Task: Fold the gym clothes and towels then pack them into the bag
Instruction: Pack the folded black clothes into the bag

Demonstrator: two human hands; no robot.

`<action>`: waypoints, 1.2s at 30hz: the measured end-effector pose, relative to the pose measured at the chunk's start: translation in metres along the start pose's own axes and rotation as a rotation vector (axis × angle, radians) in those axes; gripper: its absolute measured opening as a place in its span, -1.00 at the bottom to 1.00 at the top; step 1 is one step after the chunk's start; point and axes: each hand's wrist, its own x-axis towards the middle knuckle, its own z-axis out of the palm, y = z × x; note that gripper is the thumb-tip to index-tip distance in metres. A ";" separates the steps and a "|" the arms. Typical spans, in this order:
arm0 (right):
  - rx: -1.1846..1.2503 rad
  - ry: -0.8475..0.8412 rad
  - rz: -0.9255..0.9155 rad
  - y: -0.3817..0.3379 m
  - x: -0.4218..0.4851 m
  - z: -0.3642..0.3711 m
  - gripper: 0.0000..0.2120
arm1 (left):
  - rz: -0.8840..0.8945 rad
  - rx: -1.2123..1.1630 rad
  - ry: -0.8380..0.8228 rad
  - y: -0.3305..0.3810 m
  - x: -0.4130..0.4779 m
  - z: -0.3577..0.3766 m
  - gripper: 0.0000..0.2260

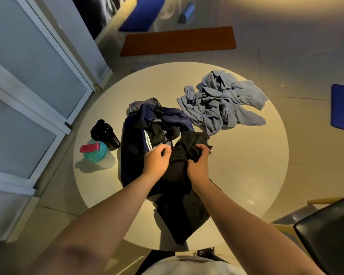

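Right hand (pixel 199 162) grips the bunched black garment (pixel 179 197) at the near edge of the table (pixel 246 165). Left hand (pixel 156 158) fingers curled, hold unclear. Best: spread flat, align hems before folding.

One bag (pixel 135 139), one black garment (pixel 179 195), two bottles (pixel 105 133) (towels (pixel 220 104): perhaps two).

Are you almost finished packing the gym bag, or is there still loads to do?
Not far along. Nothing looks folded yet. The left hand and right hand grip the crumpled black fabric garment, which lies partly on the dark navy fabric bag. The blue-grey towel sits rumpled on the round white table, waiting its turn. Whether anything is inside the bag is too dark to tell.
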 end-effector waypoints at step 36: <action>-0.298 -0.625 0.188 0.065 0.075 0.137 -0.32 | -0.103 -0.070 0.014 -0.100 0.067 -0.061 -0.37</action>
